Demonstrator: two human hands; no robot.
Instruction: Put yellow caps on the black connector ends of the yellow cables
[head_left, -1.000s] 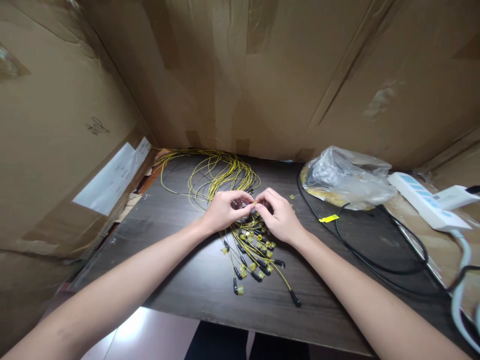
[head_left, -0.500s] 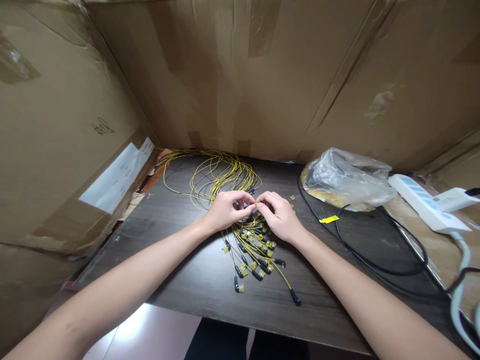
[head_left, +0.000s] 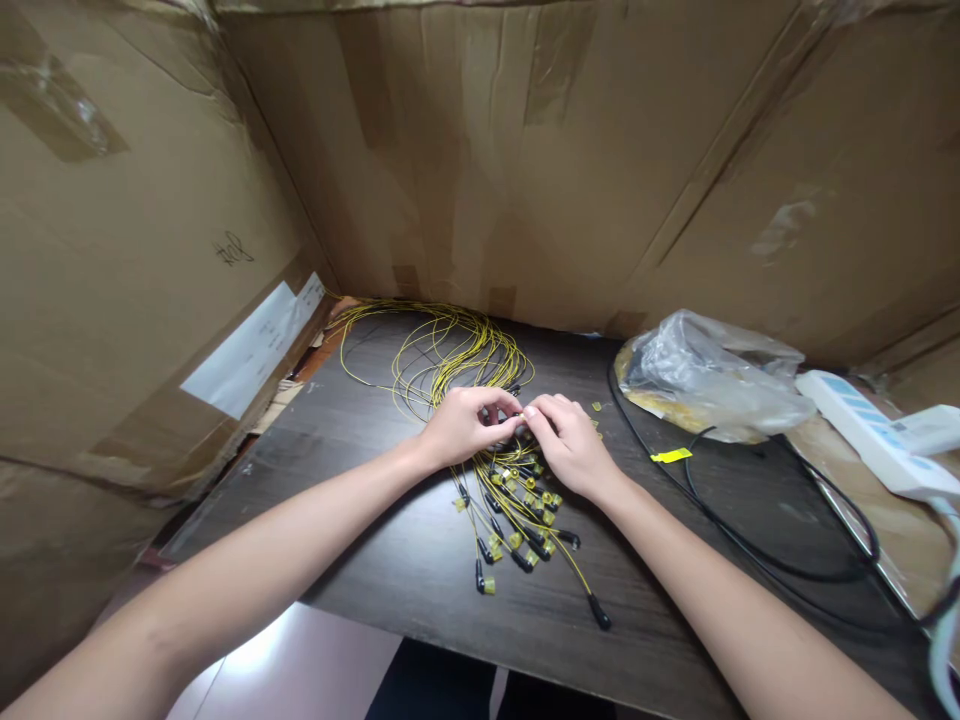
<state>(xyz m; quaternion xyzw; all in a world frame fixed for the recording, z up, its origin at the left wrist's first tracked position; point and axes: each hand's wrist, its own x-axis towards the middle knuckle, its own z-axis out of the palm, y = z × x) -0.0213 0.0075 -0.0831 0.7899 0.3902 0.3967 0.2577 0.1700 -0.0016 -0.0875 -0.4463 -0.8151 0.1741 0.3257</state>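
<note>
Pinched almost closed, with one small yellowish piece (head_left: 523,416) caught between them, are the fingertips of the left hand (head_left: 459,428) and the right hand (head_left: 574,445). Mostly covered by fingers, it is held over the yellow cables (head_left: 480,335) on the dark table (head_left: 360,575); how firmly cannot be told. With so little to be gripped, it could be squeezed out and lost among the yellow tabs (head_left: 489,586). Black connectors (head_left: 600,612) are crowded nearby, so a neighbouring cable could be snagged and the held piece tugged loose.
</note>
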